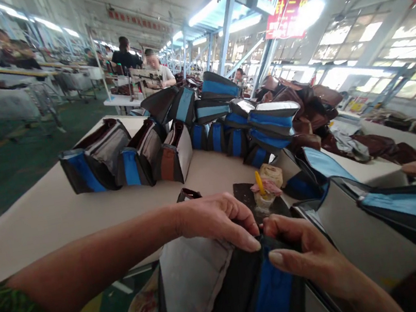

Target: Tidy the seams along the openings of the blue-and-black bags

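— Pinched or spread, down at the fingers (244,236)?

— Nearly closed on both sides. In the left hand (215,217), drawn together, thumb foremost, on the top corner of the bag (233,287); in the right hand (310,247), bent in a looser pinch at the top of the blue strip (271,290). Hard to tell how firmly, with the far side hidden.

— And the bag, to be found where?

— Directly below the fingers, sloping down out of view, with a pale panel (193,280) under the left hand. Resting on what? Impossible to say.

— Likely to feel heavy?

— Probably light, judging by the thin panels. Soft across the pale panel and apt to crease; stiffer, at a guess, along the seams. Hardly fragile, but perhaps easy to twist out of shape.

— Best held how?

— By the top edge, on either side of the blue strip, rather than by slack cloth.

— And around the fingers?

— Just beyond, see a tub (265,200). Farther off, on the worktop (56,215), look left for a row of upright bags (132,170), straight ahead for a pile (213,110).
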A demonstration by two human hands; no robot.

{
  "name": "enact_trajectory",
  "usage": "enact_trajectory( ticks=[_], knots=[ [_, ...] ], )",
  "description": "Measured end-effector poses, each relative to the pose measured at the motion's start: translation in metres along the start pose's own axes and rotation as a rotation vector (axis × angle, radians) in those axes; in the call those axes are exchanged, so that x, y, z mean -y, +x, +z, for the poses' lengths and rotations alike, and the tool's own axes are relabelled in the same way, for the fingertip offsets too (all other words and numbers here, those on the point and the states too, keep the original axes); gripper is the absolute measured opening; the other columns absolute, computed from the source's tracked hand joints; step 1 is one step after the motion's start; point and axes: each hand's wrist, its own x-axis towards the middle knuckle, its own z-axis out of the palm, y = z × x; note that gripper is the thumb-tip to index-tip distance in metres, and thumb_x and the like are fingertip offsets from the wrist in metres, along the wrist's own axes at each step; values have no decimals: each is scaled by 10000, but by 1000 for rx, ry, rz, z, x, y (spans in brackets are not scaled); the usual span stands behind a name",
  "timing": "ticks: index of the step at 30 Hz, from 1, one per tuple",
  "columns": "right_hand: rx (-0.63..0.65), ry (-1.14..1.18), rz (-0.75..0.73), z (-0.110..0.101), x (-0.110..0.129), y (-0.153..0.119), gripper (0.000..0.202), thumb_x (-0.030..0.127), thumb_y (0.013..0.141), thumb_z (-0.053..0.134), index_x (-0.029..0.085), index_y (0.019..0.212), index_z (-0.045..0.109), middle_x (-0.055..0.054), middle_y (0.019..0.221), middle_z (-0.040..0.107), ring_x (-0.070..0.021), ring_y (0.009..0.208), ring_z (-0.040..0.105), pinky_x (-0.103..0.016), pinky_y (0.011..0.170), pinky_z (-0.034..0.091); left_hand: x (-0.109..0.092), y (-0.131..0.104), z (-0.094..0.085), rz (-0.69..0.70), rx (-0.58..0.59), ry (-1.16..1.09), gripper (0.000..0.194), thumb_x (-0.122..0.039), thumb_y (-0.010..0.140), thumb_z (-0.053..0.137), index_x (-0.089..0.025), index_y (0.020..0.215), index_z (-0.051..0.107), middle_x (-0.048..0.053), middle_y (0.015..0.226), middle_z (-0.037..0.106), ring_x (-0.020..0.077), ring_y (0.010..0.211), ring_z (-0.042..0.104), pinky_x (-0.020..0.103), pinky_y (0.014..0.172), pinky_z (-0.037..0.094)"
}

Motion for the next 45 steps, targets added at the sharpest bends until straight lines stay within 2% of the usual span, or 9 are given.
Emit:
enact_trajectory(
  ticks=[4, 9, 14, 24, 28, 31, 35, 43, 45],
  knots=[
    [-15, 69, 49, -2, -6, -3, 355, 507, 813, 710, 187, 874, 570, 18, 781, 452, -144, 708, 371, -287, 613, 295, 0, 7, 4, -52, -26, -67, 371, -391, 627, 874, -143, 868, 741, -23, 719, 632, 103, 646, 511, 212, 577, 381],
    [-18, 88, 80, 1, 1, 1, 368, 530, 830, 673, 177, 883, 582, 19, 754, 448, -142, 690, 359, -289, 594, 282, 2, 14, 7, -106, -44, -179, 313, -283, 549, 873, -143, 789, 727, -36, 661, 621, 95, 607, 493, 204, 544, 353],
    [-65, 8, 110, 5, 5, 9, 380, 526, 812, 713, 168, 812, 587, 29, 719, 434, -129, 676, 343, -281, 587, 266, 3, 17, 7, -100, -68, -179, 190, -232, 580, 790, -151, 736, 717, -46, 610, 601, 86, 558, 464, 202, 500, 314],
    [-74, 187, 126, 12, -3, 11, 282, 420, 782, 729, 152, 796, 643, 5, 721, 498, -127, 664, 358, -278, 593, 260, 8, 19, 7, -105, -50, -205, 147, -205, 562, 742, -153, 690, 693, -64, 547, 562, 73, 503, 419, 204, 477, 278],
    [-123, 230, 160, 15, -1, 12, 159, 313, 760, 677, 159, 761, 639, 27, 663, 438, -115, 627, 316, -272, 568, 230, 5, 14, 7, -88, -59, -225, 176, -256, 571, 766, -144, 677, 681, -42, 576, 578, 83, 532, 434, 214, 485, 286],
    [-134, 229, 184, 17, -1, 13, 117, 270, 758, 635, 158, 792, 641, 32, 674, 414, -114, 628, 289, -273, 567, 215, 3, 10, 6, -89, -94, -105, 273, -361, 605, 818, -144, 699, 682, -58, 542, 512, 75, 511, 375, 223, 463, 229],
    [-112, 201, 209, 16, -3, 15, 154, 306, 803, 636, 157, 779, 610, 28, 689, 414, -115, 636, 286, -274, 572, 212, 2, 8, 6, -137, -109, -16, 249, -334, 610, 806, -151, 740, 698, -66, 541, 504, 76, 507, 383, 217, 454, 228],
    [-143, 172, 150, 18, 0, 10, 325, 454, 909, 604, 188, 730, 551, 23, 702, 370, -135, 668, 313, -280, 602, 262, 3, 8, 3, -77, -74, 31, 147, -252, 680, 662, -144, 774, 694, -56, 576, 507, 77, 515, 381, 208, 465, 254],
    [-127, 111, 140, 19, 5, 11, 340, 477, 883, 634, 191, 729, 536, 23, 700, 383, -139, 670, 317, -285, 602, 265, 2, 7, 3, -76, -60, 45, 147, -262, 694, 657, -146, 779, 687, -54, 585, 505, 81, 525, 388, 210, 469, 261]
  ],
)
